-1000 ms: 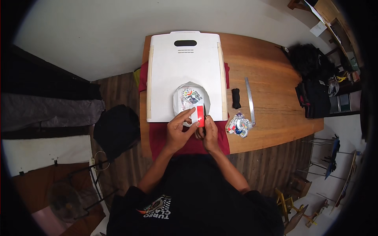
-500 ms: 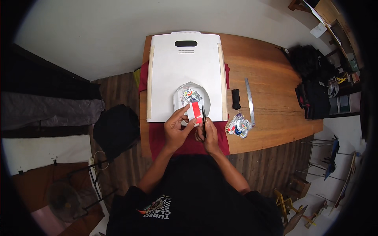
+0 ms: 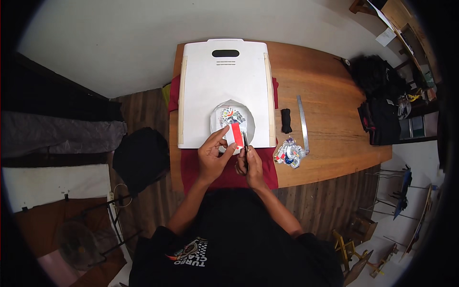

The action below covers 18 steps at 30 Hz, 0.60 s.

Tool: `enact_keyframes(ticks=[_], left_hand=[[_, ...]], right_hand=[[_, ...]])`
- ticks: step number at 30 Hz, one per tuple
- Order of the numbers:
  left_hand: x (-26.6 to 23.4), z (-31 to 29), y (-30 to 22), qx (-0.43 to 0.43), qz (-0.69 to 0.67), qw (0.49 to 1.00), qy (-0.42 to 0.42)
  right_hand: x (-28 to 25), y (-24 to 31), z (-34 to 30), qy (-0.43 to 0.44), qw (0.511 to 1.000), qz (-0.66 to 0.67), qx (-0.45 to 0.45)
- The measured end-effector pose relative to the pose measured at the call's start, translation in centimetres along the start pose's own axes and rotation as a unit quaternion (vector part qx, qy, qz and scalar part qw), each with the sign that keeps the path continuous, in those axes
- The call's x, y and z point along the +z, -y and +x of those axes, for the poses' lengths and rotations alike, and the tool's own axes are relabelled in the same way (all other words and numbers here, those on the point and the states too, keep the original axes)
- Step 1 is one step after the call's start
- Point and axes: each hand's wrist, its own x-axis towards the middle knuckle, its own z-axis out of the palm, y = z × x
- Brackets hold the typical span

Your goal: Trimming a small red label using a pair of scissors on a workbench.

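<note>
Between thumb and fingers, my left hand (image 3: 212, 155) pinches a small red-and-white piece (image 3: 237, 135), held over a round opening with a pale rim (image 3: 214, 116) in a white panel (image 3: 224, 86). Black-handled scissors (image 3: 245, 148) are gripped in my right hand (image 3: 252, 167). Their blades point away from me, close along the right edge of the red strip. Inside the opening, beyond my fingers, lies a colourful printed piece (image 3: 231, 115). Dark red cloth (image 3: 215, 172) lies under the panel and below my hands.
On the wooden table (image 3: 330, 115), right of the panel, are a black rolled bundle (image 3: 286, 120), a metal ruler (image 3: 303, 119) and a pile of colourful cut-out stickers (image 3: 289, 153). Dark folded clothes (image 3: 382, 119) sit at the far right. A fan (image 3: 79, 244) stands at lower left.
The red-and-white piece has turned slightly and more of its red strip shows. My right hand and the scissors have shifted a little to the left, with the blades now beside the strip's edge.
</note>
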Motion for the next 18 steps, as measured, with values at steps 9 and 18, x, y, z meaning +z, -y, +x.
enact_keyframes(ticks=[9,18], left_hand=[[0.07,0.06,-0.15,0.002,0.013,1.0,0.003],[-0.02,0.13,-0.27,-0.016,0.005,1.0,-0.001]], right_hand=[[-0.02,0.05,-0.42,0.004,1.0,-0.01,0.016],[-0.28,-0.29,-0.21,-0.006,1.0,0.016,0.016]])
